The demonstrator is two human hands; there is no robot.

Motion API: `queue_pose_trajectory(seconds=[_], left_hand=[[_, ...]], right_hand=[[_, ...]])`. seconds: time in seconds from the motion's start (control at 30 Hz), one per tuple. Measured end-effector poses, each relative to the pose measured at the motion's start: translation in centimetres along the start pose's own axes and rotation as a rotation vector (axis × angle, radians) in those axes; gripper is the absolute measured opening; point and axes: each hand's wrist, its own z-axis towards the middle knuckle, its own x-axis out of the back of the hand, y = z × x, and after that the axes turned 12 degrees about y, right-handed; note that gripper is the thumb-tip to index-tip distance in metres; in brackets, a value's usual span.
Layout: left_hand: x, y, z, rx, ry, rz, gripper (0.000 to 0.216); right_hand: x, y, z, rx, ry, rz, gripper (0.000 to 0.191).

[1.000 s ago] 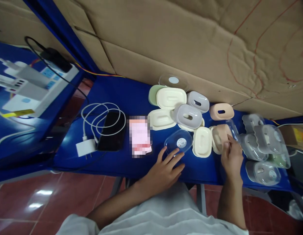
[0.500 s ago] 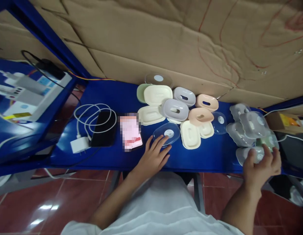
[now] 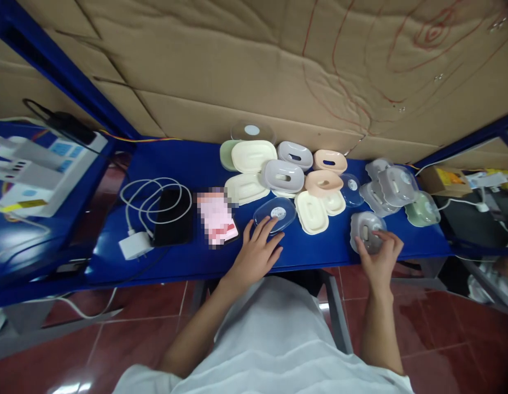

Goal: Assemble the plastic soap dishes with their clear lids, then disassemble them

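Observation:
My left hand [image 3: 258, 249] lies open with its fingers apart, the fingertips resting on a clear oval lid [image 3: 265, 211] that has a round white label. My right hand [image 3: 380, 254] grips a grey soap box with a clear cover [image 3: 362, 221] near the table's front edge, thumb on the left and fingers on the right side. Between the hands lie cream oval trays [image 3: 311, 213]. Behind these are a grey slotted soap dish part [image 3: 282, 176] and a peach one [image 3: 324, 182]. Another clear lid [image 3: 352, 189] lies right of them.
Several covered grey boxes [image 3: 397, 186] are stacked at the right, beside a green covered one [image 3: 421, 209]. On the left lie a lit phone [image 3: 216, 216], a black device [image 3: 171, 224] and a white charger [image 3: 134, 244] with coiled cable. Cardboard [image 3: 221, 71] stands behind the blue table [image 3: 155, 158].
My right hand has moved left from the right end of the table, and the grey covered box has shifted left with it. My left hand stays on the clear lid. The view has turned right.

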Motion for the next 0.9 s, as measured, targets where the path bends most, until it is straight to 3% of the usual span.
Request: queue_pose_trajectory(seconds=[0.13, 0.33, 0.53, 0.9], left_hand=[[0.1, -0.1, -0.3, -0.026, -0.005, -0.009, 0.035], [0.1, -0.2, -0.5, -0.053, 0.005, -0.023, 0.034], [0.0, -0.3, -0.5, -0.065, 0.018, -0.021, 0.033], [0.2, -0.2, -0.3, -0.05, -0.007, -0.002, 0.032]], right_hand=[[-0.4, -1.5, -1.6, -0.008, 0.008, -0.098, 0.067], [-1.7, -2.2, -3.4, -0.05, 0.044, -0.053, 0.069], [-3.0, -2.5, -3.1, -0.027, 0.101, -0.098, 0.064], [-2.8, -3.3, -3.0, -0.071, 0.116, -0.059, 0.06]])
